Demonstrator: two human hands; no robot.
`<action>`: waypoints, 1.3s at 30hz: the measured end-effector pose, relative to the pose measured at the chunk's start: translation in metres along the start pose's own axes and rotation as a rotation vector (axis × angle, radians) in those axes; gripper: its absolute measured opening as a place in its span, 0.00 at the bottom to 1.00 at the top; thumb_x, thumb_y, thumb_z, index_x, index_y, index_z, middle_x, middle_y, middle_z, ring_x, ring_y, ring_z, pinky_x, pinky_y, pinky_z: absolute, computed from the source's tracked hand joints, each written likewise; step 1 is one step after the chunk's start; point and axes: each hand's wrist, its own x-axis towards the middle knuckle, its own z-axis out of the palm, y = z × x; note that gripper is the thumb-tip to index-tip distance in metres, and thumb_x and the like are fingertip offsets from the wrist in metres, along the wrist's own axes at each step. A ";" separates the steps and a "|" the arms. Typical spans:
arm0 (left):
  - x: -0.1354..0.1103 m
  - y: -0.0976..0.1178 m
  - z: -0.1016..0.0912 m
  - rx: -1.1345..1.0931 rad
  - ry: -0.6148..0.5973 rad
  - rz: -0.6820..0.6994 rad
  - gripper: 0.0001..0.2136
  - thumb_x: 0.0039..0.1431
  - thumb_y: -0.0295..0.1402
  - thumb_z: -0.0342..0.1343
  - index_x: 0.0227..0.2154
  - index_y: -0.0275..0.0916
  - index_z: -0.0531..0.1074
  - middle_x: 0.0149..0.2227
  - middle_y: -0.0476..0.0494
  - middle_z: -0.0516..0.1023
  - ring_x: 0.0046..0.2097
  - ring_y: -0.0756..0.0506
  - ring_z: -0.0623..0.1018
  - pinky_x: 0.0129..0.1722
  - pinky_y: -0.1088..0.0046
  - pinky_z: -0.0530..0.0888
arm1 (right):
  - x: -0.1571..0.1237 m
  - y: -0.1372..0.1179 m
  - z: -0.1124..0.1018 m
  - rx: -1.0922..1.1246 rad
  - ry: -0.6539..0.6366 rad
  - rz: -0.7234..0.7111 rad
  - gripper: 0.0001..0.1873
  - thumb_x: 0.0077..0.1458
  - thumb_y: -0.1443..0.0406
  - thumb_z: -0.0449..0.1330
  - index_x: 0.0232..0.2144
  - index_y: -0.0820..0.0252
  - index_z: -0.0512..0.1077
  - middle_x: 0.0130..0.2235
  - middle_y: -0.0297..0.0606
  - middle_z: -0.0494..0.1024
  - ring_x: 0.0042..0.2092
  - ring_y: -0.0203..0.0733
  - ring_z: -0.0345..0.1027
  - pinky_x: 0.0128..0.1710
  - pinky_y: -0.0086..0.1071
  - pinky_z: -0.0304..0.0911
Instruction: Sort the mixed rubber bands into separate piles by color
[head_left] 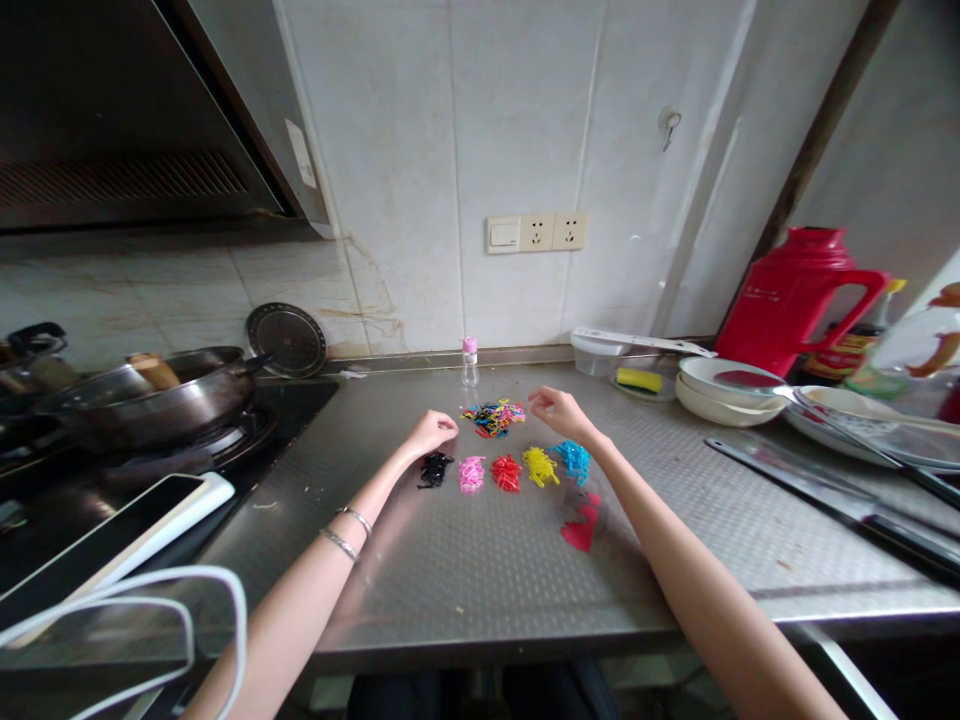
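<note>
Small coloured rubber bands lie in piles on the metal counter. A mixed pile (493, 417) is at the back; in front of it run black (435, 469), pink (472, 474), red (505, 473), yellow (541, 466) and blue (574, 462) piles. My left hand (433, 432) is just above the black pile, left of the mixed one, its fingers curled together. On the other side, my right hand (556, 408) hovers behind the blue pile with thumb and fingers pinched. Whatever either hand holds is too small to make out.
A small clear bottle with a pink cap (469, 360) stands behind the mixed pile. Red scraps (581, 525) lie nearer me. To the right are a knife (795, 485), bowls (727, 390) and a red thermos (795, 300); a pan (165, 400) and phone (105, 540) are left.
</note>
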 end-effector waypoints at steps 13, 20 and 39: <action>0.017 0.015 0.020 0.106 -0.091 0.106 0.11 0.43 0.32 0.54 0.30 0.31 0.75 0.19 0.51 0.67 0.22 0.53 0.65 0.23 0.78 0.60 | -0.002 0.039 -0.008 -0.142 0.035 0.123 0.14 0.41 0.69 0.52 0.33 0.61 0.72 0.25 0.34 0.74 0.27 0.32 0.64 0.28 0.23 0.56; 0.022 0.014 0.022 0.160 -0.144 0.175 0.09 0.46 0.32 0.52 0.28 0.33 0.74 0.22 0.48 0.71 0.24 0.51 0.68 0.26 0.78 0.62 | -0.001 0.039 -0.006 -0.144 0.002 0.125 0.14 0.42 0.68 0.52 0.33 0.61 0.72 0.26 0.34 0.74 0.27 0.32 0.64 0.28 0.23 0.56; 0.017 0.022 0.016 0.145 -0.126 0.228 0.10 0.49 0.34 0.50 0.26 0.33 0.73 0.27 0.44 0.75 0.30 0.49 0.72 0.32 0.75 0.66 | -0.002 0.042 -0.005 -0.161 -0.039 0.122 0.15 0.42 0.69 0.52 0.34 0.61 0.72 0.26 0.33 0.74 0.27 0.32 0.63 0.28 0.23 0.55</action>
